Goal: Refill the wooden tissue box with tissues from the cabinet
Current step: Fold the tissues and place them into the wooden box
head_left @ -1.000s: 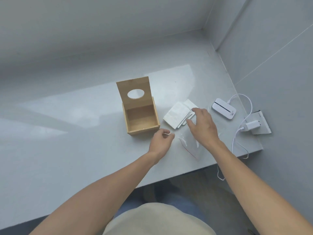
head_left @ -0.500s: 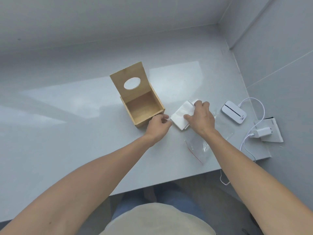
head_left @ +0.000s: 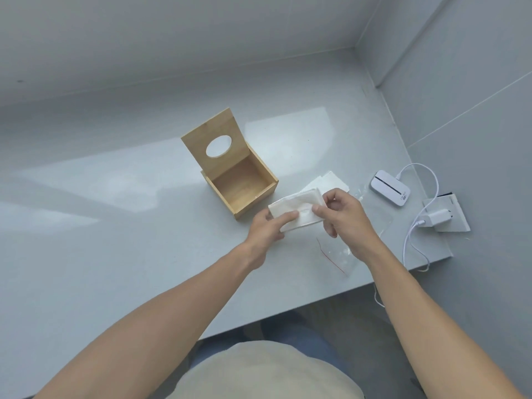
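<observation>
Wooden tissue box (head_left: pixel 240 182), lid up, empty, on counter (head_left: pixel 115 226). Left hand (head_left: pixel 266 230) and right hand (head_left: pixel 344 218) fingers pinch tissue stack (head_left: pixel 293 210) just beside it. Risks: loose sheets fanning, stack snagging the rim. Spare tissues (head_left: pixel 331 182) behind.

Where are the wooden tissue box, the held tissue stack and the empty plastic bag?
wooden tissue box (head_left: pixel 244 194): head view, inner floor.
held tissue stack (head_left: pixel 293 201): head view, top face.
empty plastic bag (head_left: pixel 342 259): head view, clear film by the red strip.

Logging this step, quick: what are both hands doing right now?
Left hand: closed on the tissue stack.
Right hand: closed on the same stack.
</observation>
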